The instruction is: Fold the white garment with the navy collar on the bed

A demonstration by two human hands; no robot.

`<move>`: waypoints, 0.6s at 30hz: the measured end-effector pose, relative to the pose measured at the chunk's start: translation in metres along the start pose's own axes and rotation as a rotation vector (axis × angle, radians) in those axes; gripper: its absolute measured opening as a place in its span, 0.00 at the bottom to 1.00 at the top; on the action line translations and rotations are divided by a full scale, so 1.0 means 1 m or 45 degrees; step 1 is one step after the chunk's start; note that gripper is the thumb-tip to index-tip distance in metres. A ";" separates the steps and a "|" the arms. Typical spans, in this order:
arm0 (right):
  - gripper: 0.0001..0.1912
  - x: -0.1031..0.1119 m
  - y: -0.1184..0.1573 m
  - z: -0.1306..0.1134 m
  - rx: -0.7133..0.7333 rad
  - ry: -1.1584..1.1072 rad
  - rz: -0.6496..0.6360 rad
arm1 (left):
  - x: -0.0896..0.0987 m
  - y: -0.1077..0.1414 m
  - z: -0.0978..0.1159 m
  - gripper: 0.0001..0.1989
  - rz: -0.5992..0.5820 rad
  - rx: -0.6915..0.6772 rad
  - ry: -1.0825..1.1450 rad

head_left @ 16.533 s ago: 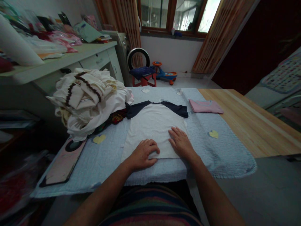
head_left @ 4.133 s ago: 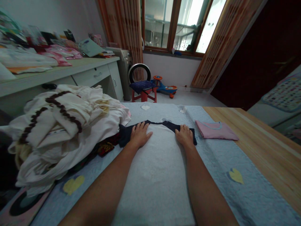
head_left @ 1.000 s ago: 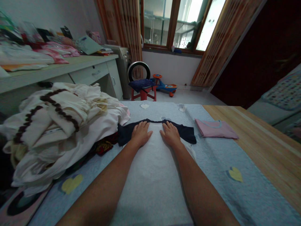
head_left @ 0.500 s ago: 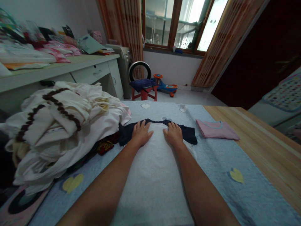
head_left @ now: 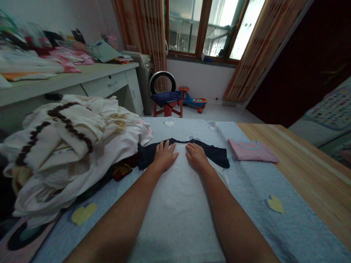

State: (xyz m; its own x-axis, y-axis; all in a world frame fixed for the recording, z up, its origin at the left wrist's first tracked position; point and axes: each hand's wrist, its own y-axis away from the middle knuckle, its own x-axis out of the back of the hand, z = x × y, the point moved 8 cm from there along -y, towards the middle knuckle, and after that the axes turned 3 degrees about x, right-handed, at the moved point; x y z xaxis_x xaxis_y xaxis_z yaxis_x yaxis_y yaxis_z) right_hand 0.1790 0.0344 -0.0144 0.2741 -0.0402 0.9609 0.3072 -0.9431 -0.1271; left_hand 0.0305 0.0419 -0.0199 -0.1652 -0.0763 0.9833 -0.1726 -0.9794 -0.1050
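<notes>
A T-shirt (head_left: 178, 204) with a pale grey body and dark navy sleeves lies spread out in front of me, its collar at the far end. My left hand (head_left: 165, 156) rests flat near the left shoulder, fingers stretched over the seam between the navy and the pale cloth. On the other side of the neckline, my right hand (head_left: 196, 156) lies palm down on the pale cloth by the right shoulder, its fingers extended. Neither hand grips the fabric. Parts of the shirt's sides are hidden under my forearms.
A heap of white clothes (head_left: 82, 146) is piled on the left. To the right lies a folded pink garment (head_left: 253, 150), partly over the wooden tabletop (head_left: 307, 168). A blue cloth with hearts (head_left: 252, 204) covers the surface. Beyond the far edge stands a red stool (head_left: 168, 109).
My right hand has slid left, from the right sleeve seam towards the neckline. My left hand stays where it was on the shirt.
</notes>
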 end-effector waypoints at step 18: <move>0.25 0.007 -0.005 0.002 -0.092 0.140 -0.098 | -0.005 -0.001 0.021 0.26 -0.077 -0.237 0.114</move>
State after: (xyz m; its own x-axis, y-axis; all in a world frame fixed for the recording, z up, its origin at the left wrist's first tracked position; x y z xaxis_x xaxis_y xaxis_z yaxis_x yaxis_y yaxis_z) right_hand 0.1814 0.0393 -0.0071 0.1495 0.0007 0.9888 0.2560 -0.9659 -0.0380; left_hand 0.0517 0.0391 -0.0216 -0.2330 0.0062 0.9724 -0.3600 -0.9295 -0.0803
